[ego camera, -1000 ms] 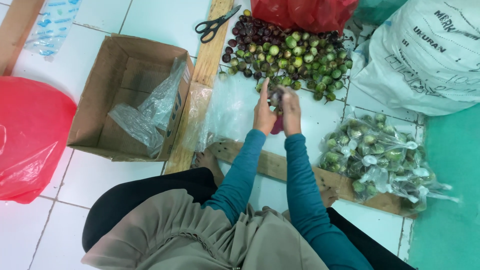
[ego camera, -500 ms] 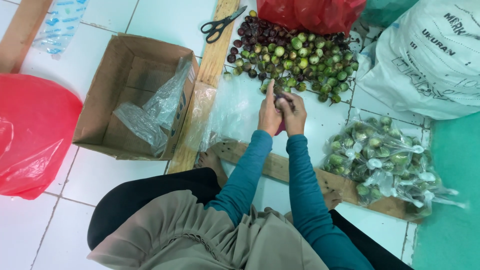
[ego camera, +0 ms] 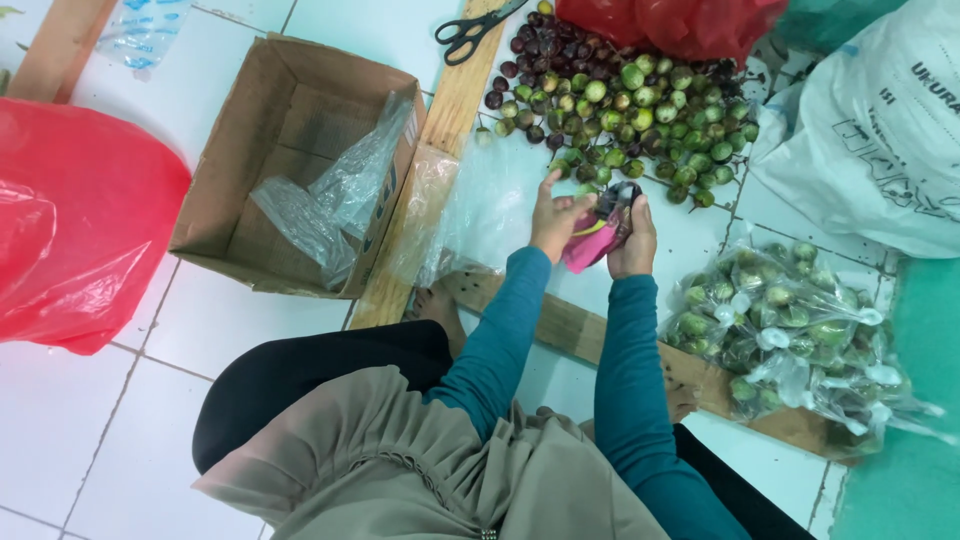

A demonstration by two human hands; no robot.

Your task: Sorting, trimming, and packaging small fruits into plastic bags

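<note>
— What did the hands hold?
— Left hand [ego camera: 556, 218] and right hand [ego camera: 634, 243] were both clamped on a pink tool [ego camera: 590, 245], just below the fruit pile [ego camera: 620, 95].
— And between them?
— Something dark, too small to identify.

On the white tiled floor [ego camera: 90, 430] stood 1 open cardboard box [ego camera: 250, 160] with crumpled clear plastic [ego camera: 330, 200] inside. A red plastic bag [ego camera: 70, 220] lay left of it. Black scissors [ego camera: 475, 28] rested on a wooden plank [ego camera: 455, 110]. A large white sack [ego camera: 870, 140] sat at the right.
</note>
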